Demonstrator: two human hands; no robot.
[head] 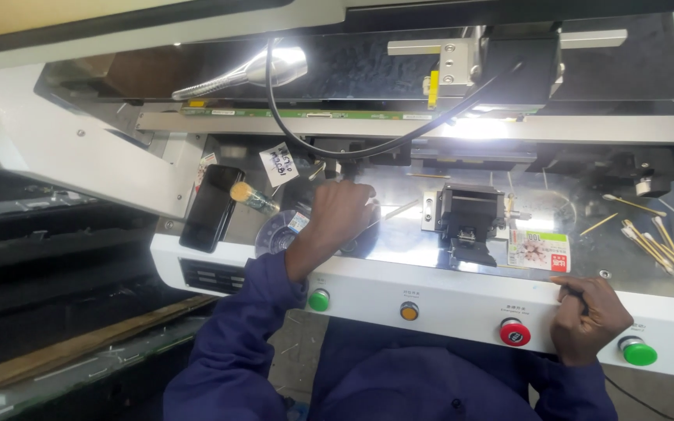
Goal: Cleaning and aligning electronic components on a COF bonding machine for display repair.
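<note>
Head camera looked down on our two arms in dark blue sleeves, reaching onto a white machine with a shiny tabletop. Our left hand stretched forward over the front panel, the forearm angled up and to the right, wrist slightly bent, knuckles toward the camera. Its fingers were curled in at the end of a black cable that looped down from above; we could not tell whether they actually pinched the cable or the fitting below it, since the back of the hand hid the fingertips. Just left of that hand lay a round disc and a small brush with a yellow head, and farther left a black phone leaned against the white housing.

Our right hand rested on the front edge of the panel, well apart from the left. It was loosely closed, fingers folded over the panel's upper lip, the thumb tucked toward the palm; it appeared to hold nothing but the edge itself. It sat between a red round button and a green button. Along the panel to the left were an orange button and another green button beside our left forearm.

Between the hands, on the tabletop, stood a small black clamp-like fixture with a printed white card just to its right. Cotton swabs lay scattered at the far right. A bright lamp on a flexible neck shone above.
</note>
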